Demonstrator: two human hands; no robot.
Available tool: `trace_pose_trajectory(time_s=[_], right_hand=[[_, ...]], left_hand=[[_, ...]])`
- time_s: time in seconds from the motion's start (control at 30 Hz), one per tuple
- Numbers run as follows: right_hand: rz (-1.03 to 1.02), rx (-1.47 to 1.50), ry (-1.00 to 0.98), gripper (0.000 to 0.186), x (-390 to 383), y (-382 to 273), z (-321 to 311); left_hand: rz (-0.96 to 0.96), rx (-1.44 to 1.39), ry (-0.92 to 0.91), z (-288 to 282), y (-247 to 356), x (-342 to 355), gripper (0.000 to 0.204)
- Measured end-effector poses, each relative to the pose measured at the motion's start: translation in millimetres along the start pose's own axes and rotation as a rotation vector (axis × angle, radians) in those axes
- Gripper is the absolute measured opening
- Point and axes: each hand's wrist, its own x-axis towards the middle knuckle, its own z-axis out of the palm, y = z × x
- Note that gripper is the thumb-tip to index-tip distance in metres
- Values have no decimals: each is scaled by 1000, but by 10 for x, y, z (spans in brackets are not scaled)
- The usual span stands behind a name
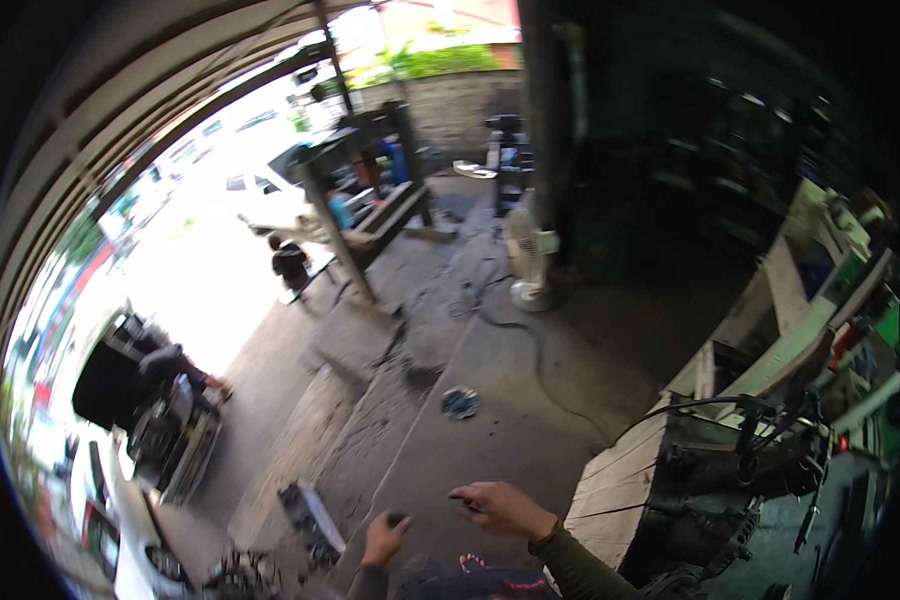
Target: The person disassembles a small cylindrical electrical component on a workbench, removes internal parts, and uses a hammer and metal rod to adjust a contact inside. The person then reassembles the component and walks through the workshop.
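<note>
My left hand (383, 538) is low in the middle, its fingers curled together with something dark at the tips. To its right and a little higher, my right hand (503, 509) reaches in from a dark green sleeve, fingers bent and closed. A small dark shape shows at its fingertips too; in both hands it is too small and blurred to name. The hands are apart, above the concrete floor (420, 450). Right of my right forearm stands a wooden bench (615, 490) with dark machine parts (710, 490) on it.
A round container (460, 403) sits on the floor ahead, with a pedestal fan (530, 262) and black cord (538, 350) beyond. A long metal part (313, 520) lies at left. Further left, a person (175, 372) leans by an open-hooded vehicle (175, 440); another person (290, 263) sits farther off.
</note>
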Motion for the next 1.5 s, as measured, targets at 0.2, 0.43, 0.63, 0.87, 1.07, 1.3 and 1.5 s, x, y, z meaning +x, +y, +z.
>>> trace_pose_trajectory(time_s=[0.2,0.43,0.63,0.87,1.07,1.3,1.5], right_hand=[[333,-213,63,37,600,883,-661],[530,-31,270,37,1432,2032,-1355],[917,-23,469,41,1223,2742,-2275],[1108,37,387,39,1245,4209,-4028],[965,-68,695,33,1315,5254,-6601],[854,-81,979,39,205,7099,-8445],[1686,438,976,44,-1447,9120,-8353]], left_hand=[[-324,1,-441,341,-859,1295,27],[-241,134,-615,454,41,4041,22],[298,87,-324,1056,3135,7160,17],[555,-336,-468,2870,6484,8283,18],[199,116,-878,4379,6799,8368,15],[115,449,-1079,6568,8354,8755,15],[294,524,-1153,8798,10720,9290,16]])
